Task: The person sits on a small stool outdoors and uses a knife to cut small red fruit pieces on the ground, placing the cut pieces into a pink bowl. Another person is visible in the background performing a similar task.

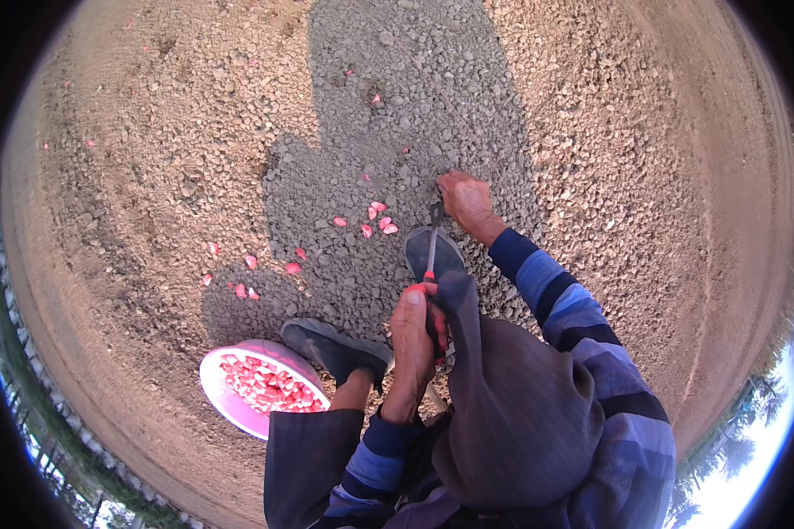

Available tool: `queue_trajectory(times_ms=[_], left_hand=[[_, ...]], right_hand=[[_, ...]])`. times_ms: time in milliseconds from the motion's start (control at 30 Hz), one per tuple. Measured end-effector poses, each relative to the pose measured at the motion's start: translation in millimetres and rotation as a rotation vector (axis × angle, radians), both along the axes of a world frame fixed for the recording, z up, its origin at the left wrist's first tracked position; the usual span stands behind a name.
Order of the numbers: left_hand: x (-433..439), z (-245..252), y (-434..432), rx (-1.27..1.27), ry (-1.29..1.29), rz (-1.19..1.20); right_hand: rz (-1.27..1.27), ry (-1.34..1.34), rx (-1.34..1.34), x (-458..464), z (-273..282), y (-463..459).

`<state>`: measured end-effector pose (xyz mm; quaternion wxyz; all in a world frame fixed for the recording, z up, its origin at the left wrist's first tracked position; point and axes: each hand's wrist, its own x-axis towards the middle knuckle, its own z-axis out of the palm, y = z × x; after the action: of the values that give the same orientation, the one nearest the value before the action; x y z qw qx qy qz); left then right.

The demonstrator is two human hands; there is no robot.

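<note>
My left hand (410,330) is wrapped round the red and black handle of a small hand tool (433,248), between my knees. Its thin metal shaft runs out over my right shoe to a dark, flat head (437,213) near the soil. Beside that head, my right hand (466,202) reaches down to the crumbly ground with its fingers bent; its fingertips and anything in them are hidden. Pink-coated, garlic-like cloves (378,215) lie scattered on the soil to the left of my right hand. More of these cloves (271,383) fill a pink basin (238,413).
The basin stands left of my left shoe (331,347); my right shoe (423,248) is under the tool shaft. Single cloves (376,98) sit farther ahead in small hollows. Cloddy soil (609,165) spreads all round, partly under my shadow. Greenery (734,423) lines the field's rim.
</note>
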<state>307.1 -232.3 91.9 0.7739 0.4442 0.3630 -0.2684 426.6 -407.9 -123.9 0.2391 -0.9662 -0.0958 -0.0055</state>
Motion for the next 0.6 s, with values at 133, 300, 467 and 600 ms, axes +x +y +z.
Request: queue_trajectory(times_ms=[133, 300, 467, 600], left_hand=[[0.7, 18.5, 2.0, 0.092, -0.016, -0.115], [-7.3, 33.2, 2.6, 0.133, -0.075, -0.18], [-23.2, 52.0, 11.1, 0.14, -0.11, -0.142], [-45.1, 70.2, 29.2, 0.134, -0.13, -0.027]], right_hand=[[0.059, 0.013, 0.002, 3.5, -1.5, 0.1], [0.055, 0.051, -0.051, 7.1, -1.6, 3.8], [0.07, 0.093, -0.146, 10.5, -1.8, 6.4], [0.041, 0.071, -0.05, 5.4, 1.9, 0.4]])
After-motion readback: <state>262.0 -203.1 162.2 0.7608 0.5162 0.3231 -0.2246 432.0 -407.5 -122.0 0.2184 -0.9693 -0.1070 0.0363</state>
